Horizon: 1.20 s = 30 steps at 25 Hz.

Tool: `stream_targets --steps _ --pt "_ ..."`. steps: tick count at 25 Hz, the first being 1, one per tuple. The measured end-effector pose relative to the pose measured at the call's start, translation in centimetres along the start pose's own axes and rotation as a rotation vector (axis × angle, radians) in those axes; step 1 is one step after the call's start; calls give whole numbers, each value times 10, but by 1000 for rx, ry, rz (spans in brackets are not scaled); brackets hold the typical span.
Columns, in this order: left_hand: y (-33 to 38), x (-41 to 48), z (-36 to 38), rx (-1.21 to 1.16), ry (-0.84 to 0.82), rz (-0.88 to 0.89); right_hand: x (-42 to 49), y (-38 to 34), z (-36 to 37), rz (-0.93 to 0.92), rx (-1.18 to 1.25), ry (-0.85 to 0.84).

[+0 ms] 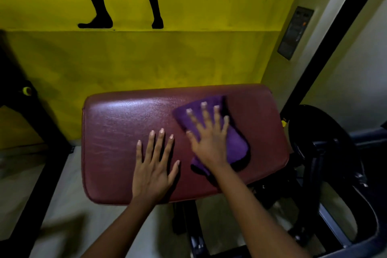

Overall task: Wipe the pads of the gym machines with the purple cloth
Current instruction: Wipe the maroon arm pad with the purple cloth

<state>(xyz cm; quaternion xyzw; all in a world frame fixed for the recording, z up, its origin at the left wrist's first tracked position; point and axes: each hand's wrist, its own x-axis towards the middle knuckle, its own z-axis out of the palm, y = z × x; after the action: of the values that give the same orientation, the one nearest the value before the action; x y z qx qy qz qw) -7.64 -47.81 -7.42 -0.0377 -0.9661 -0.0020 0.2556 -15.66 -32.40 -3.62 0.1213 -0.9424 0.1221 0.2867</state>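
The wiping step is judged to be in hand on one maroon pad. The purple cloth is pressed flat on the pad's right half under the right hand, fingers straight and spread. The left hand is laid flat beside it, fingers apart, on bare vinyl. The untouched left half is judged to call for a sweep next.

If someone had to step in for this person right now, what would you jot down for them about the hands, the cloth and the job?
Left hand: flat, fingers spread, resting on the maroon pad, holding nothing.
Right hand: flat on the purple cloth, pressing it onto the pad's right half; no grip, fingers straight.
Done: the cloth is on the pad; how much is already wiped cannot be told.
Left: probably the rest of this pad, including the part under the left hand.
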Motion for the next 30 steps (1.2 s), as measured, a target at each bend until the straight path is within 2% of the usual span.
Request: stream_targets --steps 3,6,12,15,18,22,28,30 --pt "-3 0 0 26 -6 25 9 -35 6 -189 49 -43" --pt "-1 0 -1 32 2 18 53 -8 2 -236 77 -47" --pt "1 0 -4 18 -15 14 84 111 -18 -13 8 -55" --pt "21 14 -8 -40 -9 118 61 162 -32 135 18 -31" --pt "58 43 -7 -114 -3 160 1 135 -29 239 8 -26" --pt "96 78 1 -155 -16 177 -56 105 -19 213 -82 -24" --pt "123 75 23 -17 -21 325 43 161 -24 295 -34 -9" --pt "123 75 26 -20 7 323 72 183 -28 358 97 -66"
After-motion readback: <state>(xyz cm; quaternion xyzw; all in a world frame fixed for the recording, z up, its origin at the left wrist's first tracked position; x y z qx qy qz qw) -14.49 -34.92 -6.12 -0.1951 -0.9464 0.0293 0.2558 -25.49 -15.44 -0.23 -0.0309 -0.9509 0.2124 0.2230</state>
